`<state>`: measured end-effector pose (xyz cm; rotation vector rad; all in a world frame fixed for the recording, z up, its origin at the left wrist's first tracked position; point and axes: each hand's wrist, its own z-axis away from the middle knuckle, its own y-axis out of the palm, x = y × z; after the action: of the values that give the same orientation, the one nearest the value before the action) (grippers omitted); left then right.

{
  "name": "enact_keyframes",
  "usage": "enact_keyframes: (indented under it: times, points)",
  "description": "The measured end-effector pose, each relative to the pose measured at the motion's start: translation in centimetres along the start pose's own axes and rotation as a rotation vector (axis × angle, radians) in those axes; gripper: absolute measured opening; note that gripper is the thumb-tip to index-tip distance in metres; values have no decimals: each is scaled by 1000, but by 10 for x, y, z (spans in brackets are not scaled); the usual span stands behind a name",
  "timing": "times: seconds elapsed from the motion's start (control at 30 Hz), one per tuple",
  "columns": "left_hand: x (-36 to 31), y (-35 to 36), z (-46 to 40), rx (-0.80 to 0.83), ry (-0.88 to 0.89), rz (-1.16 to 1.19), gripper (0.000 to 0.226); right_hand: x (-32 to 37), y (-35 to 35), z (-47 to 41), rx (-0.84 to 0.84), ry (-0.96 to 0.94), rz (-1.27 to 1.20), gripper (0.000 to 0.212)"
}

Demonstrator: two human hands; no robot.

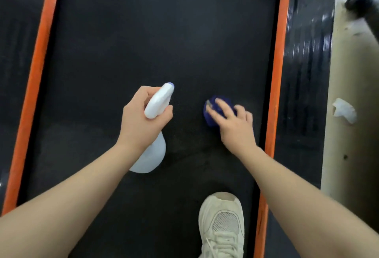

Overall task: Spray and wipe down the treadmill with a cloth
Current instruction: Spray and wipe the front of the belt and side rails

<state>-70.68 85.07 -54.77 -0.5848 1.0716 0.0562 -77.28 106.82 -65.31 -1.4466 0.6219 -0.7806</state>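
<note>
Left hand (143, 118) fingers clamped round neck of white plastic spray bottle (152, 130) above black treadmill belt (143, 32). Right hand (233, 122) fingers spread, pressing crumpled blue cloth (211, 112) onto belt, near orange side strip (276, 73).

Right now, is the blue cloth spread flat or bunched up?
Bunched up: the blue cloth is a small wad under the right hand.
</note>
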Motion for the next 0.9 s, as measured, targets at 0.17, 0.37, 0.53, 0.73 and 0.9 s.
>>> enact_keyframes:
  times: [0.17, 0.37, 0.53, 0.73, 0.9]
  points:
    - [-8, 34, -2, 14, -36, 51, 27, -4, -3, -4, 38, 286, -29, 71]
    - [-21, 55, -7, 30, -36, 88, 26, -30, -7, -11, 67, 93, 57, 65]
    - [-17, 69, -7, 55, -47, 17, 27, -33, -4, -15, 44, 244, 36, 63]
    - [-24, 71, -12, 67, -45, -46, 26, -47, -5, 5, 42, 5, 113, 61]
    - [-19, 75, -9, 191, 16, -86, 25, -39, -7, -21, 40, 270, 52, 62]
